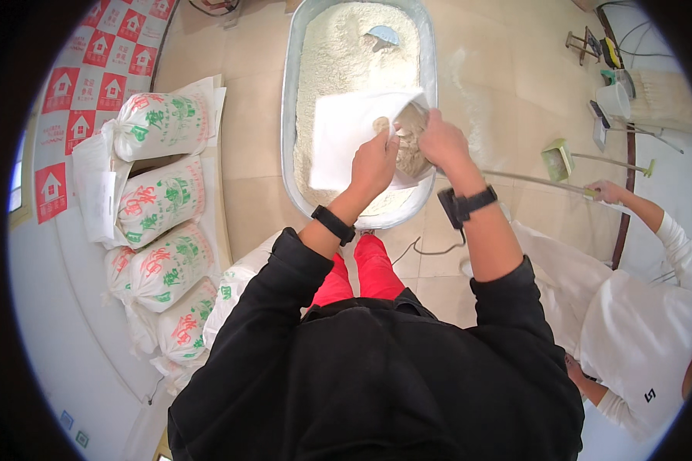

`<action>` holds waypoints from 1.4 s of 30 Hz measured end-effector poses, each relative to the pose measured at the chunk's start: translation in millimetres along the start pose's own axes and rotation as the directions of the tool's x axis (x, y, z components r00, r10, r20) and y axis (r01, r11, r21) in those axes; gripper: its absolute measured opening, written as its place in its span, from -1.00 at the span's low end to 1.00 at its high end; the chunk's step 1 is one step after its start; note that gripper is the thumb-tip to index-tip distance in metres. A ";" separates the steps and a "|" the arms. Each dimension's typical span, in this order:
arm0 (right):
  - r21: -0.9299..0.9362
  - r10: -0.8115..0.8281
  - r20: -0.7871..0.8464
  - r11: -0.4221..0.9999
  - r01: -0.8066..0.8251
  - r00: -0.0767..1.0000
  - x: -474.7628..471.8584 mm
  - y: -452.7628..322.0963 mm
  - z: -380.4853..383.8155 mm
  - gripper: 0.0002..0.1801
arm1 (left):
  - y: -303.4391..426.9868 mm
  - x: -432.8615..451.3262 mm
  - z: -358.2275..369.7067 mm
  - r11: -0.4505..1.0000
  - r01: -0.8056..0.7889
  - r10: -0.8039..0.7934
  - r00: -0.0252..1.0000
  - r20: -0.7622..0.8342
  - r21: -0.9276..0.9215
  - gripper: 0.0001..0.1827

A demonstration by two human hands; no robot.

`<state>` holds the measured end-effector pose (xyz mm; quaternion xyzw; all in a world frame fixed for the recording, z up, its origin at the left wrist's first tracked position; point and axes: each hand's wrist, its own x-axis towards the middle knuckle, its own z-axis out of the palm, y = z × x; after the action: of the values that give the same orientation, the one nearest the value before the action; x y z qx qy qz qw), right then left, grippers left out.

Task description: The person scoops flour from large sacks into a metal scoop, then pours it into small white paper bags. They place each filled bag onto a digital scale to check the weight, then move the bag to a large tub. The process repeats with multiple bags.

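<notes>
A white bag (343,141) lies over the flour in a large oval metal tub (286,115), its mouth turned towards me. Flour (412,152) shows inside that mouth. My left hand (375,161) pinches the near-left side of the bag's rim between thumb and fingers. At the right side of the rim, my right hand (444,144) grips the edge, fingers partly hidden. Farther up the tub, a light-blue scoop (384,36) sits partly sunk in the loose flour (346,52).
Several filled, printed sacks (161,127) are stacked along the left wall. On the right, a co-worker's hand (605,190) holds a long handle (536,180) reaching towards my right arm. A green dustpan (556,160) and a white bucket (613,101) stand beyond. Flour dust marks the tiled floor (513,115).
</notes>
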<state>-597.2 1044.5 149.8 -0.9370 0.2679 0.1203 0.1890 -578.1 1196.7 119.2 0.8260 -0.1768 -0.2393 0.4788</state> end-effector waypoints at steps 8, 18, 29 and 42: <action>-0.598 -0.239 0.032 0.774 0.210 0.971 21.4 -61.2 -27.9 -0.36 | -18.0 23.1 8.2 0.873 -0.072 -0.029 0.980 -0.197 -0.483 -0.62; -0.611 -0.457 0.064 0.685 0.397 0.887 23.2 -55.6 -91.2 -0.80 | -49.1 21.5 -1.0 0.908 -0.066 -0.066 0.953 -0.296 -0.414 -0.58; 0.485 0.023 0.352 0.851 -0.203 0.936 31.5 76.8 -113.2 -0.62 | -73.1 -35.6 -37.8 0.833 -0.045 -0.180 0.920 -0.347 -0.552 -0.58; 0.634 -0.527 0.539 0.768 0.096 0.657 52.6 -28.9 -66.2 -0.43 | -17.2 -173.3 37.7 0.824 0.037 -0.377 0.781 -0.497 -0.565 -0.58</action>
<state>-529.6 1015.4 200.6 -0.7577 0.0263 0.3412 0.5556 -740.9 1268.7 127.3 0.7096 0.1489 -0.0633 0.6858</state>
